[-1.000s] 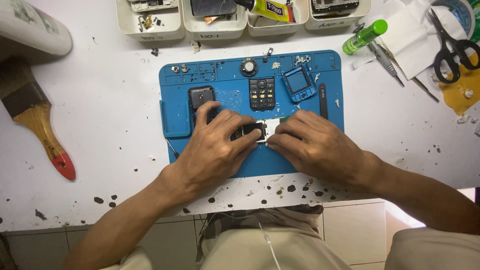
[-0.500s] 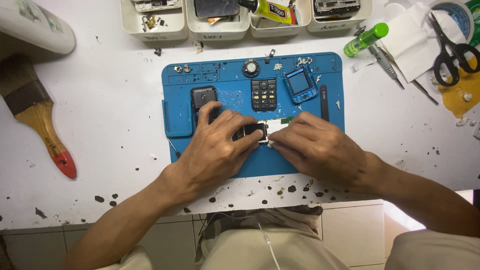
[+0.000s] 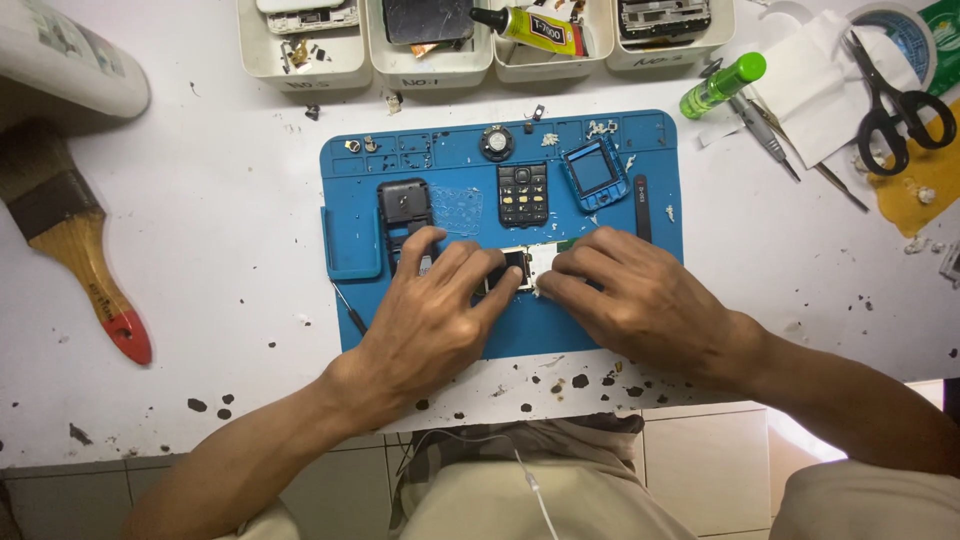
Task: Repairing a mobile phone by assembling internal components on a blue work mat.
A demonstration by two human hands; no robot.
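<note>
A small phone part (image 3: pixel 520 268) is pinched between the fingers of the left hand (image 3: pixel 435 315) and right hand (image 3: pixel 630 295) on the blue mat (image 3: pixel 600 330), its long axis running left to right. Farther off, a keypad (image 3: pixel 523 194) and blue frame (image 3: pixel 594 172) are laid.
</note>
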